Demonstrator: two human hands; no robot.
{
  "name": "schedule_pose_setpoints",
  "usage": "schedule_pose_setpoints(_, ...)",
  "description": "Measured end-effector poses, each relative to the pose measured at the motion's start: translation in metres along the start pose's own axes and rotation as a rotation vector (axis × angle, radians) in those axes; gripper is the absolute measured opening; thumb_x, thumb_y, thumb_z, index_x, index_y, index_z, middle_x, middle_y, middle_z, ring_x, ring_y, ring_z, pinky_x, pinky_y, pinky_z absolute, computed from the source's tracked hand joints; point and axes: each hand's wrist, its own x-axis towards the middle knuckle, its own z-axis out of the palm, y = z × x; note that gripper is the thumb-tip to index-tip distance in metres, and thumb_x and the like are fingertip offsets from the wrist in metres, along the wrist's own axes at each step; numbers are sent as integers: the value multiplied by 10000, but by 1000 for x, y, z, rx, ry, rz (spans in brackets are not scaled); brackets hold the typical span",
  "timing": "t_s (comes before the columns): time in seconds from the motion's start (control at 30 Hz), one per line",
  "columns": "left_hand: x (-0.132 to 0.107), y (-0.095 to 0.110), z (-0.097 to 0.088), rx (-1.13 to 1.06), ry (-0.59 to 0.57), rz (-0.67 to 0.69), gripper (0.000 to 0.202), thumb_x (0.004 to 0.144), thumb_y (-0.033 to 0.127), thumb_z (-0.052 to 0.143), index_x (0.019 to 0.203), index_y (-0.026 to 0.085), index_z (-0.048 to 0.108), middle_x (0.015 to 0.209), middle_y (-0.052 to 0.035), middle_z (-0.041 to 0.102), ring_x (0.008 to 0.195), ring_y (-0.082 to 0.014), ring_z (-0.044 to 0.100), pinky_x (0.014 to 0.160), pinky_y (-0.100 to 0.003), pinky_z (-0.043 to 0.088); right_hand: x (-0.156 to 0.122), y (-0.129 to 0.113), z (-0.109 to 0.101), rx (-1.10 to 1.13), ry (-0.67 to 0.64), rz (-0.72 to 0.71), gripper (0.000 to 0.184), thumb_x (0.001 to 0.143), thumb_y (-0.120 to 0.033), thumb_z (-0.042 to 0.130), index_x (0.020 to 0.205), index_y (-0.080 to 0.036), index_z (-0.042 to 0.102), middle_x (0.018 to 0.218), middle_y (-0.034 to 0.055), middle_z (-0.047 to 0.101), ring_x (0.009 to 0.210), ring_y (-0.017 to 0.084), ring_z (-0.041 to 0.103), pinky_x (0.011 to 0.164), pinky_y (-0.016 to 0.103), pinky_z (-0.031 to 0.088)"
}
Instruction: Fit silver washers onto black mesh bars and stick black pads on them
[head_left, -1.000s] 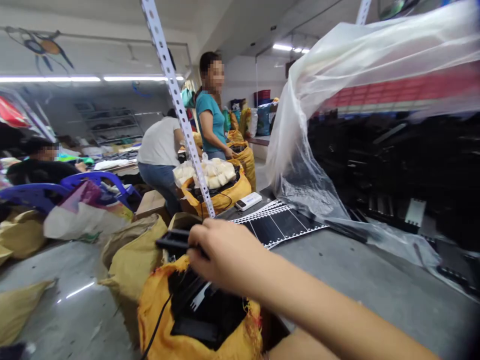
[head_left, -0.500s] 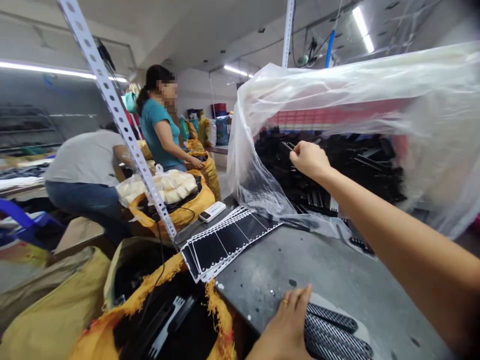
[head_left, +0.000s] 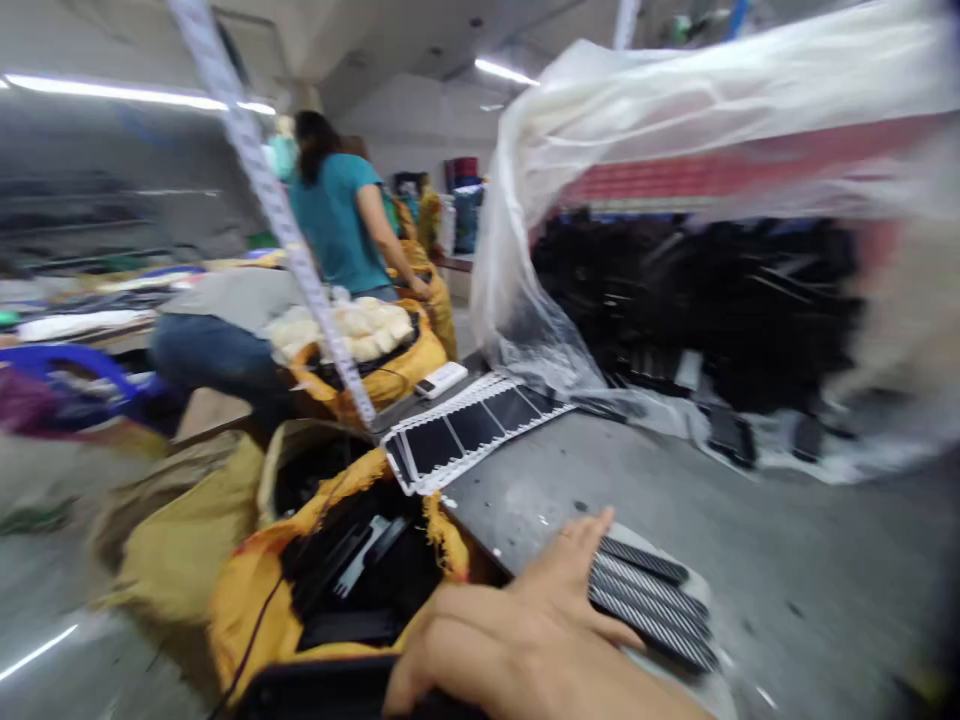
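1. Right hand (head_left: 480,640) holds a black part (head_left: 322,690) at the bottom of the view, in front of the yellow sack (head_left: 251,590); fingers curl over one end, probably enough for a piece that looks slim; lower side cut off by the frame edge

2. Left hand (head_left: 559,570) sits just behind the right, partly hidden by it; thumb and fingers spread wide at the near ends of the patterned black strips (head_left: 652,600), likely to steady them; can't tell if it presses down

3. Strips lie side by side on a pale backing (head_left: 709,690), on the grey table (head_left: 795,560); close-set, probably to keep them together and in reach

4. Yellow sack stands against the table's left side, mouth folded wide, presumably for easy access; dark pieces (head_left: 364,560) inside, thin cable (head_left: 259,625) hanging over its side

5. White-edged dark sheets (head_left: 472,430) overlap in a loose fan at the table's far left, near a white device (head_left: 442,380); probably set aside there to leave working room

6. Plastic sheet (head_left: 517,290) drapes around a black heap (head_left: 690,300) at the back, front gaping, maybe a dust cover pulled aside for reaching in

7. Person in teal (head_left: 337,220) stands beyond the metal post (head_left: 277,200), another person (head_left: 217,330) bends nearby; their hands too blurred or hidden to judge
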Motion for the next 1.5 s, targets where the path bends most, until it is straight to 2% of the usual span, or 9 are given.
schedule_pose_setpoints(0.1, 1, 1, -7, -42, 34, 42, 1466, 518, 597, 961, 1676, 209, 151, 1627, -224, 366, 1502, -466, 353, 1267, -616, 265, -83, 36, -4, 96, 178, 193, 267, 1044, -397, 524, 1211, -300, 709, 1158, 20, 759, 1073, 179, 706, 1024, 308, 532)
schedule_pose_setpoints(0.23, 5, -14, -18, -212, 4, 100, 1137, 820, 449, 772, 1679, 250, 53, 1630, -177, 349, 1524, -373, 335, 1282, -599, 203, -185, 90, 17, 135, 692, 681, 416, 1055, -555, 437, 1108, -253, 719, 898, 32, 742, 745, 177, 694, 731, 324, 595)
schedule_pose_setpoints(0.33, 8, -26, -22, -414, -23, 118, 934, 903, 382, 592, 1674, 236, 86, 1638, -159, 356, 1532, -354, 330, 1281, -586, 182, -217, 126, 36, -30, 859, 725, 363, 927, -552, 694, 1129, -250, 711, 1068, 53, 760, 940, 221, 727, 858, 359, 598)
schedule_pose_setpoints(0.53, 12, -21, -25, -448, -64, 82, 775, 950, 364, 467, 1656, 204, 189, 1579, -140, 464, 1502, -331, 369, 1289, -547, 132, -198, 162, 56, -855, 867, 544, 291, 989, -392, 672, 1257, -286, 716, 1120, 98, 730, 959, 245, 683, 812, 392, 551)
schedule_pose_setpoints(0.63, 11, -11, -27, -420, -73, 31, 741, 1009, 460, 451, 1655, 204, 192, 1563, -148, 471, 1492, -332, 381, 1288, -535, 155, -192, 171, 61, -998, 950, 554, 388, 998, -329, 658, 1382, -284, 642, 1188, 129, 671, 1017, 259, 666, 833, 417, 570)
schedule_pose_setpoints(0.8, 10, 5, -25, -163, -100, 11, 1141, 794, 698, 754, 1660, 239, 170, 1579, -171, 409, 1494, -394, 344, 1271, -607, 213, -194, 171, 69, -654, 1016, 723, 636, 1003, -302, 594, 1592, -322, 354, 1579, 150, 409, 1423, 324, 512, 1112, 532, 527)
schedule_pose_setpoints(0.97, 15, 23, -9, 174, -136, 69, 1278, 653, 447, 933, 1656, 296, 156, 1586, -157, 342, 1492, -402, 302, 1237, -647, 308, -183, 169, 75, -381, 1042, 788, 727, 1038, -282, 473, 1660, -390, 113, 1753, 91, 143, 1595, 323, 275, 1232, 572, 402)
schedule_pose_setpoints(1.27, 15, 30, 4, 385, -109, 124, 1094, 712, 212, 757, 1633, 268, 170, 1606, -151, 345, 1536, -407, 244, 1248, -649, 304, -181, 190, 28, 61, 1286, 768, 708, 1070, -558, 371, 1684, -311, 120, 1769, 55, 125, 1636, 249, 116, 1323, 549, 145)
schedule_pose_setpoints(1.5, 31, 24, 10, 500, -42, 220, 1113, 673, 397, 844, 1596, 246, 241, 1487, -171, 458, 1415, -431, 432, 1219, -680, 291, -188, 170, 8, -28, 1078, 721, 652, 1064, -539, 437, 1654, -315, 273, 1749, 46, 227, 1617, 236, 218, 1321, 507, 212)
